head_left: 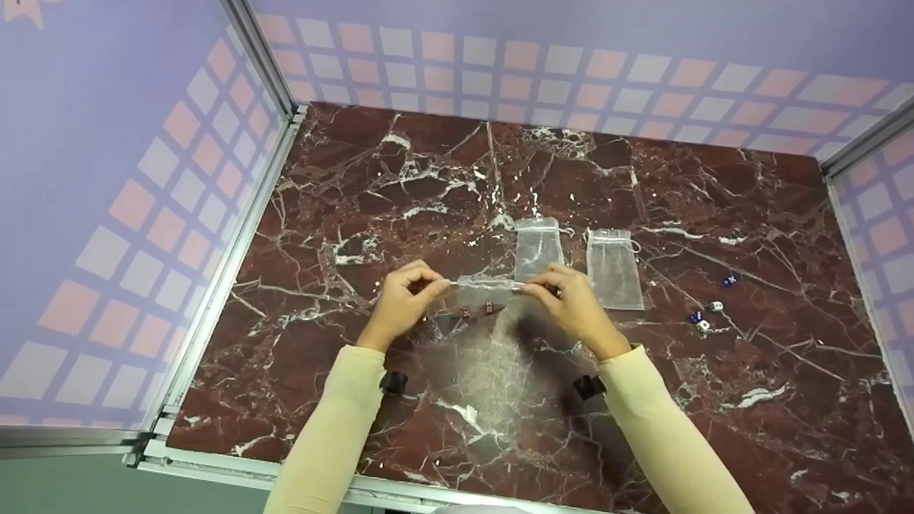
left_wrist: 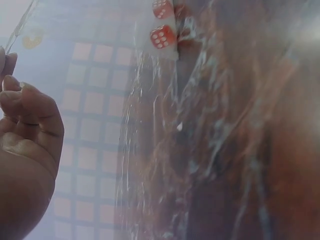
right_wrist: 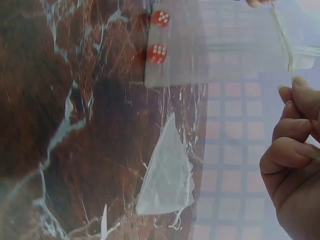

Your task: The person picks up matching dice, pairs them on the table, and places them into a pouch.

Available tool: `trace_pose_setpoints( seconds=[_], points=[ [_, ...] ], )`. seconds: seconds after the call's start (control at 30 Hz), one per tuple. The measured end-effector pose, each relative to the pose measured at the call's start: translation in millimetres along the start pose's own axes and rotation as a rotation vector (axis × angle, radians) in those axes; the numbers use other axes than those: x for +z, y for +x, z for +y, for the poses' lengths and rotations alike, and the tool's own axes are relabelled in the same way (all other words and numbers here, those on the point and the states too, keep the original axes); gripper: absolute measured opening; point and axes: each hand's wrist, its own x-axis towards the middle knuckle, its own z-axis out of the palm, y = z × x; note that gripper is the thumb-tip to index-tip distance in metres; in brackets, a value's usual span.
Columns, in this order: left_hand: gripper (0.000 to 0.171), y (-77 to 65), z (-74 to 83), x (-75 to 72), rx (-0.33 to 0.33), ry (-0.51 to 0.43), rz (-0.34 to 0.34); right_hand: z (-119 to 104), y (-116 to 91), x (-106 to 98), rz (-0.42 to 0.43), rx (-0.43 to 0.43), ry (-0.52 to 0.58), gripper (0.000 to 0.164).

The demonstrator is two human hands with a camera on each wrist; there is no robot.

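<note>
A sheer white drawstring pouch [head_left: 487, 291] hangs stretched between both hands, over the middle of the table. Two red dice, one of them this red die [right_wrist: 157, 53], sit at its lower edge and show through the fabric. My left hand [head_left: 405, 298] pinches one end of the cord between thumb and finger. At the opposite end, the right hand [head_left: 571, 303] pinches the cord [right_wrist: 282, 37] the same way, pulled taut across the gathered top. In the left wrist view the left hand's pinch is partly cut off by the frame edge.
Two more sheer pouches, a nearer-middle pouch [head_left: 539, 246] and a right-hand pouch [head_left: 615, 278], lie flat beyond the right hand. Farther right are blue dice, such as this blue die [head_left: 729, 280], and white dice, such as this white die [head_left: 716, 306]. Panels surround the marbled table [head_left: 321, 400].
</note>
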Motion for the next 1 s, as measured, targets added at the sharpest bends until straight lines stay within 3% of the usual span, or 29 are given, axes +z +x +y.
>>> trace_pose_setpoints(
  seconds=[0.33,0.6,1.0],
  points=[
    [0.01,30.7,-2.1,-14.5,-0.031,0.078,-0.002,7,28,-7,-0.056,-0.055,-0.069,0.014],
    [0.014,48.5,-46.7,-25.6,-0.033,0.146,0.03,20,43,-7,-0.027,-0.089,-0.101,0.017],
    [0.016,62.6,-65.2,-38.8,-0.032,0.225,0.077,42,53,-11,0.0,-0.034,-0.129,0.018]
  ],
)
